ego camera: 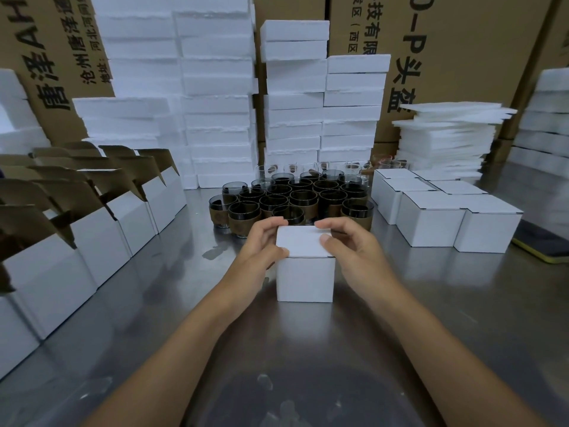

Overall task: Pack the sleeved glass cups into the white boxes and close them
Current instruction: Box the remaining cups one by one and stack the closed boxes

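A small white box (pixel 304 277) stands on the steel table in front of me with its lid down. My left hand (pixel 263 241) grips its top left edge, thumb on the near corner and fingers curled over the far edge. My right hand (pixel 346 241) holds the top right edge, thumb pressing on the lid. Behind the box stands a cluster of dark glass cups with brown sleeves (pixel 292 200). What is inside the held box is hidden.
Open white boxes with raised brown flaps (pixel 92 217) line the left side. Closed white boxes (pixel 437 220) sit at the right. White foam blocks (pixel 215 103) and foam sheets (pixel 446 140) are stacked behind, before cardboard cartons. A dark, yellow-edged flat object (pixel 542 245) lies far right.
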